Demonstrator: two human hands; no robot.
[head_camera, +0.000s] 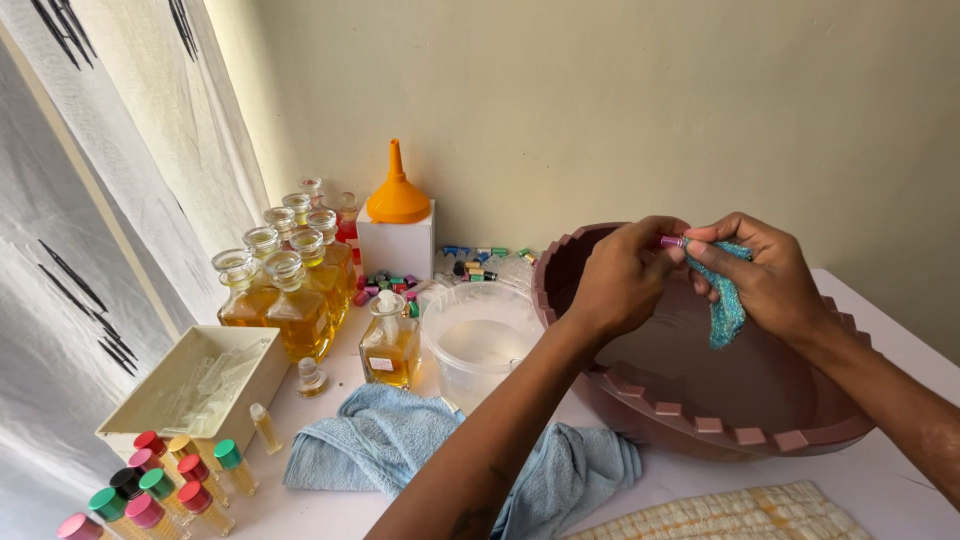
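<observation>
Head view: your left grip (625, 275) pinches a small pink vial (672, 241); your right grip (760, 275) clamps a blue scrubbing cloth (725, 300) over the basin (740, 435).

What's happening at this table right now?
A person holds a small pink-capped vial in the left hand over a wide mauve basin, rubbing it with a teal sponge cloth in the right hand. Beside the basin stand a clear tub of water, amber glass-stoppered bottles, filled roll-on vials with coloured caps, an orange funnel and a blue towel.
</observation>
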